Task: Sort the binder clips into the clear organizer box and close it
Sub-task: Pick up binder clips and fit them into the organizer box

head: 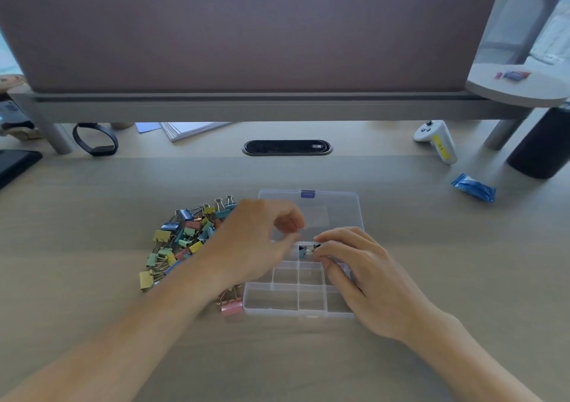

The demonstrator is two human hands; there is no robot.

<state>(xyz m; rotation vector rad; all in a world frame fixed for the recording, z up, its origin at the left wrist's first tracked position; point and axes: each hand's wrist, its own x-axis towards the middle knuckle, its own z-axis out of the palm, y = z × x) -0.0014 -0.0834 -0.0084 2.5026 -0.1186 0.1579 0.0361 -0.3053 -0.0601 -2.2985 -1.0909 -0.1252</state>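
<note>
Pastel metal binder clips [185, 241] lie heaped mid-worktop [92, 247], on the left side of the clear plastic organizer box [277, 309]. The box stands open, its lid [327, 204] laid flat toward the far edge. One pink binder clip [232, 306] sits just beside the box's near-left corner. Right hand [367, 281] pinches a dark blue binder clip [306, 251] at a far-row compartment. Left hand [253, 241] hovers over the box's far-left part with fingers curled. Because of motion blur, I cannot tell whether it holds anything.

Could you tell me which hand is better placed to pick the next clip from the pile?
Left: the left hand is beside the pile; the right hand holds a blue clip at the organizer box.
</note>
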